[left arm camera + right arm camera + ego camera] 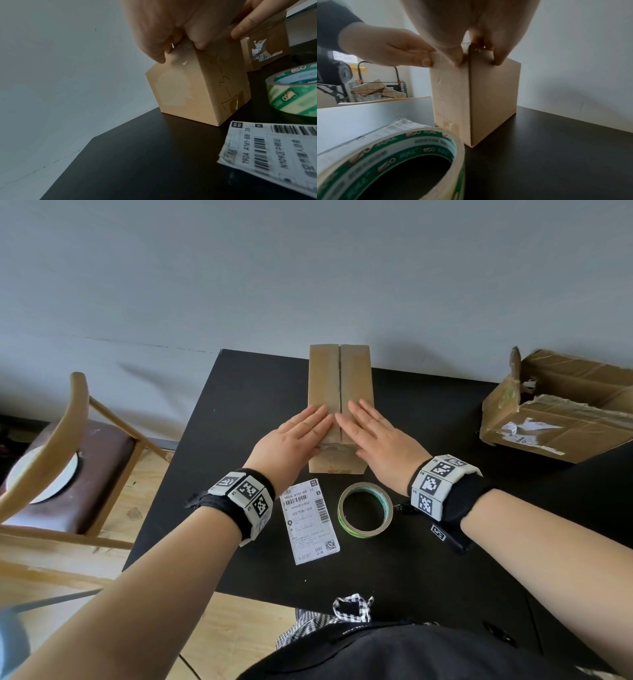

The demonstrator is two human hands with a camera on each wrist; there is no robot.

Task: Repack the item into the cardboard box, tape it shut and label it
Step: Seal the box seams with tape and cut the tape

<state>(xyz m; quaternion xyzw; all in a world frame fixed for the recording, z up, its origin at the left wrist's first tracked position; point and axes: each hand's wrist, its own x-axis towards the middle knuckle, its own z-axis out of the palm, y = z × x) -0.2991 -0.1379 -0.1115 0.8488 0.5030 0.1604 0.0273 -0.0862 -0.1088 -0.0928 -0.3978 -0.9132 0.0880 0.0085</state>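
Centre of the head view: a small cardboard box [339, 392] stands on the black table [239, 412], both top flaps folded down so they meet at a dark seam running up the middle — no tape across that seam that I can see.

Left hand: the left hand [294, 436] lies flat on the left flap near the bottom end of the box, fingers straight and pressed together, tips angled toward the seam. In the left wrist view the thumb hooks over the box's top edge and down the side.

Right hand: the right hand [376, 436] mirrors it on the right flap, fingers straight and close together, palm down. From the right wrist view the thumb drops over the near edge of the box too.

Box details: the left wrist view shows some handwritten marks on one side and a pale patch with shiny old tape on the other.

Label: a white shipping label [310, 520] with barcodes lies flat on the table just below the box, lower centre of the head view, touching nothing.

Tape: a roll of tape [364, 510] with a green printed core lies flat just right of the label, near the right wrist — it fills the lower left of the right wrist view.

Right edge of the head view: a bigger, torn open carton [555, 405] with ripped label scraps, well apart from the small box.

Left edge: a wooden chair [72, 446] with a white plate [41, 474] on its dark seat.
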